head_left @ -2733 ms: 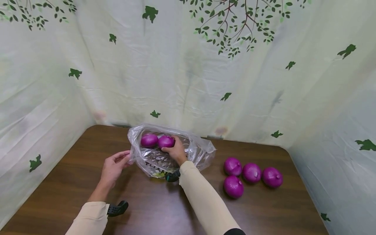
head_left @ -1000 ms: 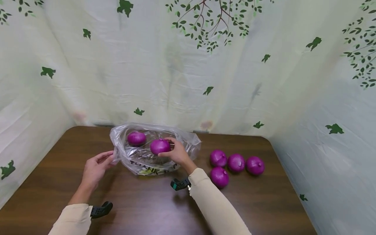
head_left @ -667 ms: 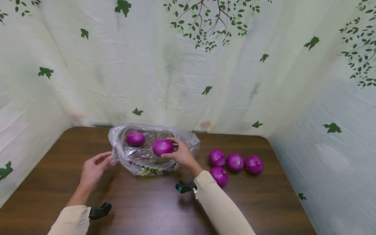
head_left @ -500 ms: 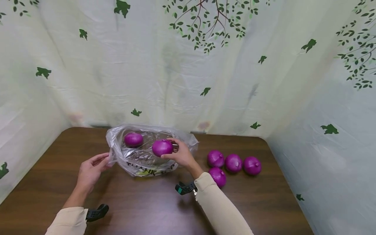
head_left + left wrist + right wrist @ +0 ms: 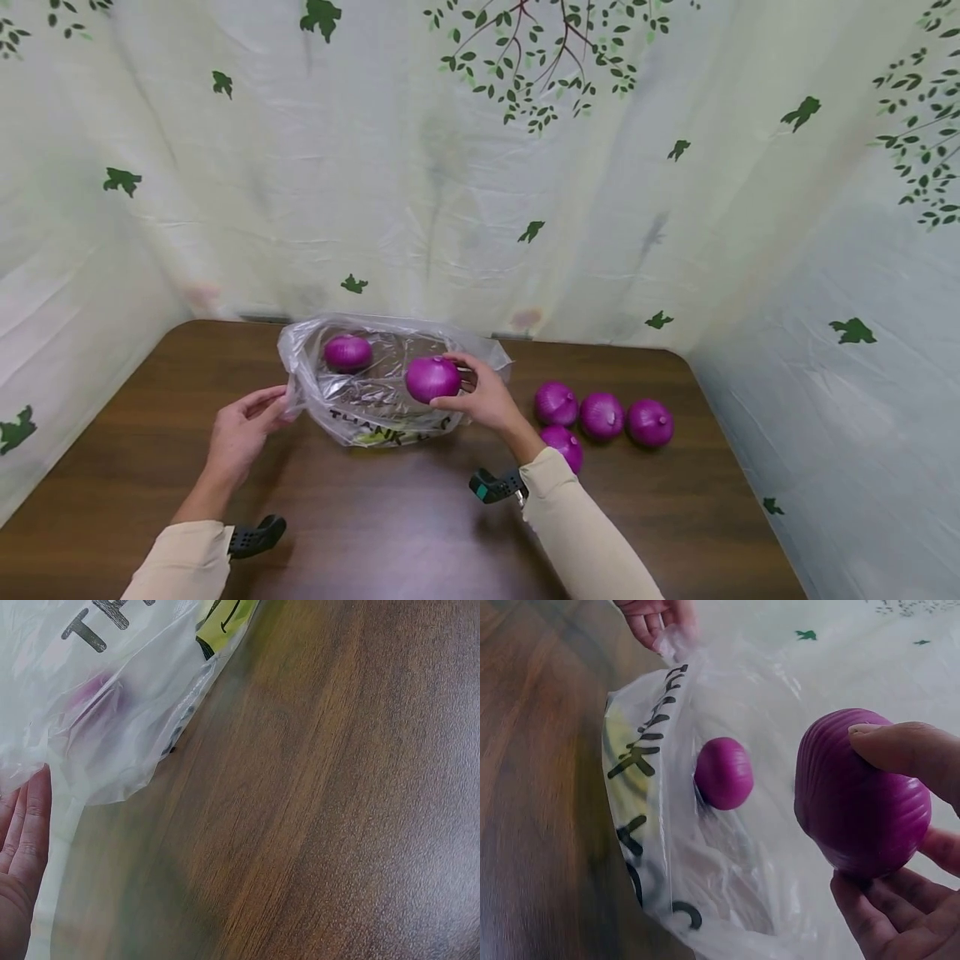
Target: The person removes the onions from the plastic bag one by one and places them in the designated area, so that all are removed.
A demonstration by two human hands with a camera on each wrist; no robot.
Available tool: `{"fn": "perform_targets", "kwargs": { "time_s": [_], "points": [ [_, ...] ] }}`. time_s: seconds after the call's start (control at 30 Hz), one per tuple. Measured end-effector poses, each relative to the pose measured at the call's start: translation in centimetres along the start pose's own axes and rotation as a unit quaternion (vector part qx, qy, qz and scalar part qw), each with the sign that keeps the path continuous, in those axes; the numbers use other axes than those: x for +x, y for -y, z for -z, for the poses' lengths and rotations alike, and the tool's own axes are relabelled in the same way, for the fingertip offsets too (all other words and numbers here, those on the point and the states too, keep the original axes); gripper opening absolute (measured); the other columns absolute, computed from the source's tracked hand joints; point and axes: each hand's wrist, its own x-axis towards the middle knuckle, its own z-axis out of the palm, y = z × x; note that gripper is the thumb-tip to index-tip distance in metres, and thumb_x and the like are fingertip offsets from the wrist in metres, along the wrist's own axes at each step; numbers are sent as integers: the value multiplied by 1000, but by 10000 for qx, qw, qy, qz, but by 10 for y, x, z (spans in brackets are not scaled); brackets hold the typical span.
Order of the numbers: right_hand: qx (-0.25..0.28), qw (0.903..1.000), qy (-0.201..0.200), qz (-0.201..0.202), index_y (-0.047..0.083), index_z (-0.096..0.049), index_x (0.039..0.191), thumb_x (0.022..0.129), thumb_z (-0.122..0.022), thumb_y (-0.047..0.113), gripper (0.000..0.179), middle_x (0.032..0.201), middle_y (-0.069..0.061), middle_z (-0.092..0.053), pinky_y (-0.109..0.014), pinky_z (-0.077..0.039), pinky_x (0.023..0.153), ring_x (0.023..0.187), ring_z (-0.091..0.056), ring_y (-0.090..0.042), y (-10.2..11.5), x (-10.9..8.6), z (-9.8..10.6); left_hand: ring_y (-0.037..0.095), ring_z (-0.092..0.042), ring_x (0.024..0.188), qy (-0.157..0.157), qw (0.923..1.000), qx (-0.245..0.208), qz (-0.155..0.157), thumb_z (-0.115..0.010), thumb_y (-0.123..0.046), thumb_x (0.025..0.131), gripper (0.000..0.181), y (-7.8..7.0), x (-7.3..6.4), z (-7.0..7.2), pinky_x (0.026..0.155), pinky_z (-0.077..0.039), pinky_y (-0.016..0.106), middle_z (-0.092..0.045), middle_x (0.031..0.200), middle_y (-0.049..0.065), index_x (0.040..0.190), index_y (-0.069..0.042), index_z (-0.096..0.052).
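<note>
My right hand (image 5: pixel 487 402) grips a purple onion (image 5: pixel 432 380) over the mouth of a clear plastic bag (image 5: pixel 318 408). In the right wrist view, the thumb lies on top of this onion (image 5: pixel 855 795) and the other fingers curl beneath it. A second onion (image 5: pixel 348 353) lies inside the bag at its left end. My left hand (image 5: pixel 243 433) pinches the bag's left edge, and the mouth gapes upward. Dark lettering runs along the near side of the bag. Through the plastic, the left wrist view gives a blurred purple patch (image 5: pixel 97 701).
Several more onions (image 5: pixel 601 416) form a cluster on the brown wooden table (image 5: pixel 360 525), right of the bag; my right sleeve (image 5: pixel 577 517) partly covers the nearest one. Leaf-patterned curtains (image 5: pixel 420 167) enclose the table at the back and sides.
The right hand has drawn its onion away from the one in the bag, up and to the right. The left hand keeps hold of the bag's edge. The head view has shifted slightly.
</note>
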Motion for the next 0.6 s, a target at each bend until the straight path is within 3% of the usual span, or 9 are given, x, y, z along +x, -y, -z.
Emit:
{"fn": "perform_targets", "kwargs": {
  "time_s": [0.33, 0.5, 0.6],
  "points": [
    [-148, 9995, 145, 241, -5, -47, 136, 80, -74, -3, 62, 135, -25, -48, -44, -49, 97, 120, -54, -41, 30, -27, 17, 3, -66, 72, -34, 9999, -155, -59, -62, -22, 95, 49, 4, 1, -2, 71, -53, 14, -63, 85, -23, 124, 16, -51],
    [-126, 9993, 110, 326, -6, -47, 136, 80, -75, -2, 63, 135, -25, -47, -43, -46, 100, 121, -53, -40, 26, -32, 24, 2, -65, 73, -22, 9998, -183, -20, -62, -24, 95, 50, 6, 1, -1, 71, -53, 13, -62, 86, -23, 125, 15, -51],
    [13, 9994, 129, 314, -3, -47, 137, 79, -75, -3, 65, 137, -23, -47, -43, -44, 102, 122, -52, -38, 12, -29, 27, 1, -65, 74, -30, 9998, -175, 25, -62, -25, 95, 51, 6, 0, 1, 71, -53, 13, -61, 87, -23, 125, 14, -51]
  ]
}}
